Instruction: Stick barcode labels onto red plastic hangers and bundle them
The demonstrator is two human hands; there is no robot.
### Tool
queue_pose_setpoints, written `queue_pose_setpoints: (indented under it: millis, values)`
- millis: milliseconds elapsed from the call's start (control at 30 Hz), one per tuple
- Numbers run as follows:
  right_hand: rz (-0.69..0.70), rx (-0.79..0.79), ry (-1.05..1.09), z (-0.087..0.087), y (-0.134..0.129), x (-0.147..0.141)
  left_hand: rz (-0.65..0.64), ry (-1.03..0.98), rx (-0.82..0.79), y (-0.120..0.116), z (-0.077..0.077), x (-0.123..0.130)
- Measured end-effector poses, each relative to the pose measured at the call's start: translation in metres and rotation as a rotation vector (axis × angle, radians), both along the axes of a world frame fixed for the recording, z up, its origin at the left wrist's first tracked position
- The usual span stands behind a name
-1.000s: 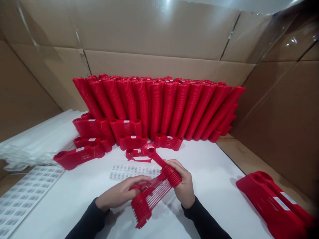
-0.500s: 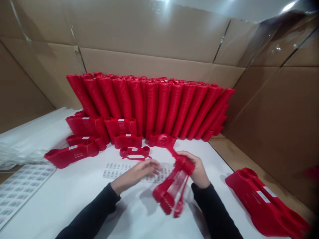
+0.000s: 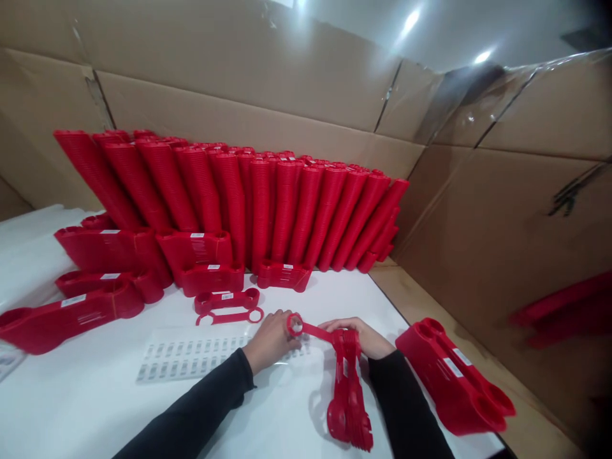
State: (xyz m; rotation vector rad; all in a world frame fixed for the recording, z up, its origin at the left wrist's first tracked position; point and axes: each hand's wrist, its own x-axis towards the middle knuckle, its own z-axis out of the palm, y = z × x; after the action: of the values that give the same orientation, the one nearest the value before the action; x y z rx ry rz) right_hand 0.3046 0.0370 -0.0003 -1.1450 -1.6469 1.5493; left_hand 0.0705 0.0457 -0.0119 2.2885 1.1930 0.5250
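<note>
My right hand [image 3: 359, 336] grips a bundle of red plastic pieces [image 3: 348, 389], stacked together and hanging down toward the table. A flat red strip with a ring end [image 3: 310, 329] sticks out from the bundle to the left. Beside that ring, my left hand [image 3: 276, 341] is closed over the right part of a sheet of small printed labels [image 3: 184, 357]. Whatever its fingertips pinch is hidden. Just behind the sheet lie a thin flat red piece with two ring ends [image 3: 232, 316] and a short labelled red stack [image 3: 227, 298].
Tall leaning columns of stacked red pieces [image 3: 272, 210] line the back against cardboard walls [image 3: 248, 108]. Labelled red stacks [image 3: 71, 312] stand at left, near white plastic wrapping [image 3: 29, 248]. Two more labelled stacks [image 3: 444, 376] lie at the right table edge.
The view has swung to the right. My left hand has gone from loosely spread fingers to closed ones near the ring. The bundle in my right hand is now gathered closer together.
</note>
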Motion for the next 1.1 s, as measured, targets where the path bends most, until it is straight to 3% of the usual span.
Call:
queue_pose_setpoints:
  millis: [233,367,533,733,1100]
  values:
    - [0.093,0.087,-0.012,-0.005,-0.006,-0.042,-0.012,-0.062,-0.034,0.008,0.007,-0.022]
    - [0.04,0.154,0.023,-0.009,-0.008,-0.058,-0.012,-0.104,-0.067,0.01,0.008,-0.024]
    - [-0.051,0.183,0.01,-0.008,-0.008,-0.055,-0.002,-0.149,-0.137,0.001,0.015,-0.032]
    - [-0.163,0.172,-0.022,-0.007,-0.004,-0.046,0.083,-0.065,-0.234,-0.003,0.032,-0.058]
    - [-0.175,0.112,0.065,-0.007,-0.001,-0.044,0.038,-0.008,-0.283,0.0,0.032,-0.07]
